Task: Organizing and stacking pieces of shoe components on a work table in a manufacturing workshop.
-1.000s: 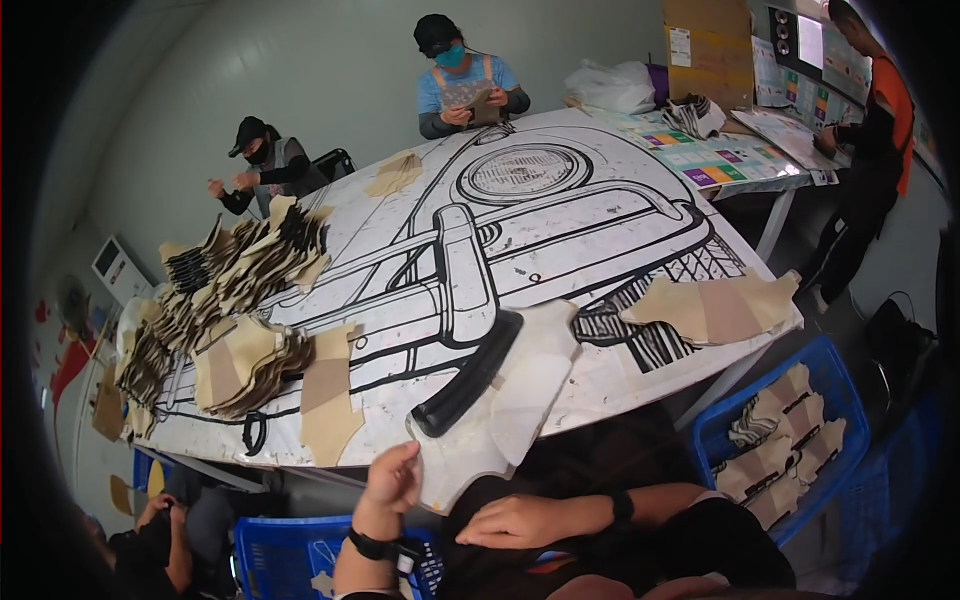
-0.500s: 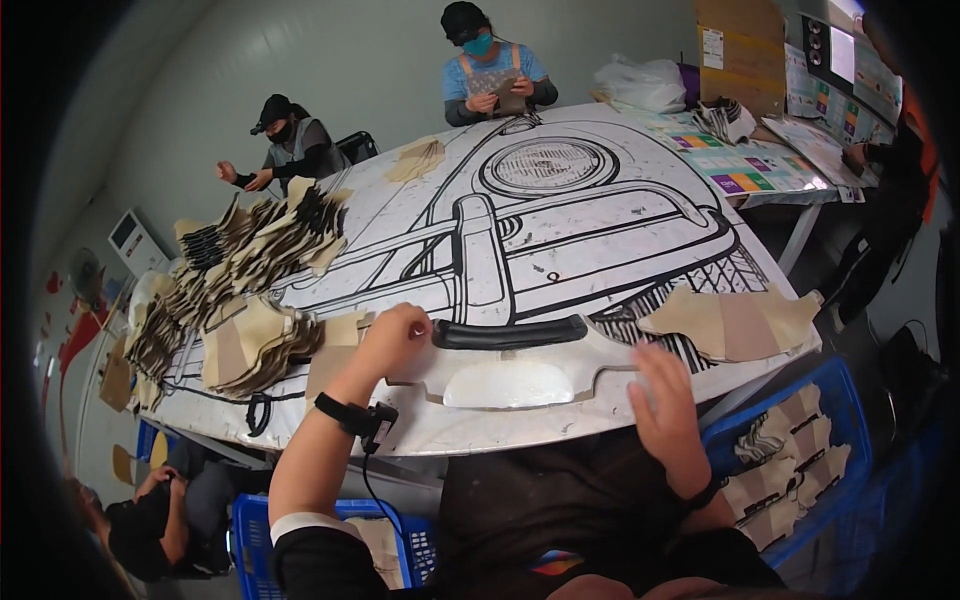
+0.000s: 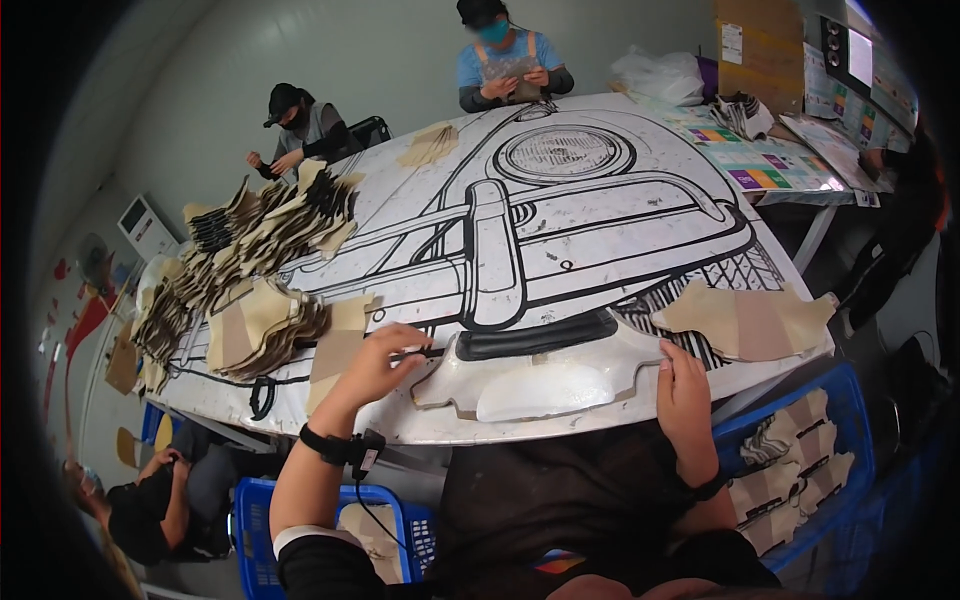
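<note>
A white shaped board (image 3: 640,345) lies at the table's near edge, with notched lower sides and a glossy pale patch (image 3: 555,390). A black padded strip (image 3: 537,336) runs along its upper edge. My right hand (image 3: 685,395) grips the board's right end between thumb and fingers. Left of the board, my left hand (image 3: 385,365) has its fingers curled around a thin dark stick-like piece (image 3: 428,352), whose kind I cannot make out. Beside that hand lies a beige fabric piece (image 3: 335,355). Another beige and brown panel (image 3: 745,320) is spread flat right of the board.
Stacked beige fabric panels (image 3: 265,225) fill the table's left side. Blue baskets (image 3: 850,430) with panels flank me below the table. Two people (image 3: 510,70) work across the table; another sits at lower left, another stands far right.
My right hand has come onto the board's right end. The board now sits tilted, its right end higher. My left hand has drawn away from the padded strip, a thin dark piece showing at its fingers.
</note>
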The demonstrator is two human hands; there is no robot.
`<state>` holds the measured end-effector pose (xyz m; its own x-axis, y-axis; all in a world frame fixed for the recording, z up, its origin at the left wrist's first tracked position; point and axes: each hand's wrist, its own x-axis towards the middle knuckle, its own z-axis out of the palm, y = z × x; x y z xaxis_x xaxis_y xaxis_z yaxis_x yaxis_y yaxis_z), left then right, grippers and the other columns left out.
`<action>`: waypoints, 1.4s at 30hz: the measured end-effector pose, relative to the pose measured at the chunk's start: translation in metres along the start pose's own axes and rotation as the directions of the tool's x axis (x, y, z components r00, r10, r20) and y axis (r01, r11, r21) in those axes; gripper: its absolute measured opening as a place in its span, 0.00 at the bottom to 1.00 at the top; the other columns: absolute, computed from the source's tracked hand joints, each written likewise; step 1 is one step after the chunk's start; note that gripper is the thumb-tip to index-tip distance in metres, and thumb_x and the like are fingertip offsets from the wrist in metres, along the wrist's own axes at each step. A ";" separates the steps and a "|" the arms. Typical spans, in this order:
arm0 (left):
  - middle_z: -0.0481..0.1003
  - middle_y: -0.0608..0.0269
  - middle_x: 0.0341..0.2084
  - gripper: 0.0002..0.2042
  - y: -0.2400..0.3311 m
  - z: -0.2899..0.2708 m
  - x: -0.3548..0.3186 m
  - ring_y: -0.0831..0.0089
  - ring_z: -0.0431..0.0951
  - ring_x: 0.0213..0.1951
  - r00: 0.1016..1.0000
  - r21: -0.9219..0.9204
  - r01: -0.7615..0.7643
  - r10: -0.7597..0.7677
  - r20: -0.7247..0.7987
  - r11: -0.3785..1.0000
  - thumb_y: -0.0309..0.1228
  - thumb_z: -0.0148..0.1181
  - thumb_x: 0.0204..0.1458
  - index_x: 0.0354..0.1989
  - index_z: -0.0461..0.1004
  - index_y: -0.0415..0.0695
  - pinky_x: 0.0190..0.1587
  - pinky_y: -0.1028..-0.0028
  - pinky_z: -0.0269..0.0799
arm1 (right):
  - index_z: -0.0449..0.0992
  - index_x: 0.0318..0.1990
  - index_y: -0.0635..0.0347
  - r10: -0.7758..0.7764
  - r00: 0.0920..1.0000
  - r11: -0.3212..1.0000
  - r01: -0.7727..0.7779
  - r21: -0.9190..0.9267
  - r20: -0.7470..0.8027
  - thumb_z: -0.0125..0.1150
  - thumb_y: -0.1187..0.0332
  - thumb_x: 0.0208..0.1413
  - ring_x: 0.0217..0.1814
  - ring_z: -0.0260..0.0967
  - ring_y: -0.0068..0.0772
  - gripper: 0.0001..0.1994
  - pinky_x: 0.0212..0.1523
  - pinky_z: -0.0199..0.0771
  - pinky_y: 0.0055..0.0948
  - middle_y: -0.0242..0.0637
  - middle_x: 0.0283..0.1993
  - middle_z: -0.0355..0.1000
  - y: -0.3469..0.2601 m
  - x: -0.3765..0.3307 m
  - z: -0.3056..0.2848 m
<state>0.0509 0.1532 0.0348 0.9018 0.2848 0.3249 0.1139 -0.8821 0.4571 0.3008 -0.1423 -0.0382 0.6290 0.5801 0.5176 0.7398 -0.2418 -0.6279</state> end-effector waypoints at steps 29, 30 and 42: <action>0.71 0.59 0.38 0.13 -0.058 -0.047 -0.076 0.70 0.73 0.38 0.702 -0.908 0.028 -0.655 -0.280 0.418 0.33 0.49 0.54 0.44 0.64 0.40 0.39 0.72 0.71 | 0.71 0.38 0.64 -0.281 0.950 0.960 0.281 -0.018 -0.136 0.50 0.77 0.46 0.38 0.64 0.43 0.10 0.40 0.64 0.34 0.43 0.36 0.68 -0.032 -0.009 -0.003; 0.71 0.58 0.40 0.15 -0.033 -0.042 -0.061 0.69 0.73 0.40 0.655 -0.858 -0.173 -0.594 -0.466 0.483 0.34 0.48 0.55 0.46 0.63 0.38 0.42 0.71 0.70 | 0.72 0.36 0.63 -0.326 0.941 0.939 0.333 0.084 -0.095 0.51 0.77 0.45 0.36 0.65 0.43 0.09 0.38 0.64 0.33 0.42 0.35 0.69 -0.042 -0.015 -0.001; 0.61 0.55 0.51 0.25 0.152 0.116 -0.001 0.63 0.62 0.53 0.746 -0.901 -0.356 -0.505 -0.434 0.248 0.27 0.50 0.50 0.57 0.52 0.37 0.56 0.65 0.56 | 0.61 0.52 0.65 -0.115 0.960 0.471 -0.172 0.865 0.253 0.58 0.65 0.50 0.49 0.62 0.34 0.23 0.50 0.62 0.31 0.42 0.49 0.63 -0.121 -0.001 0.058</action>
<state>0.1160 -0.0247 0.0086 0.4348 0.8207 0.3707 -0.6685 0.0183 0.7435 0.1972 -0.0684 0.0032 0.4585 0.7821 0.4221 0.0336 0.4593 -0.8876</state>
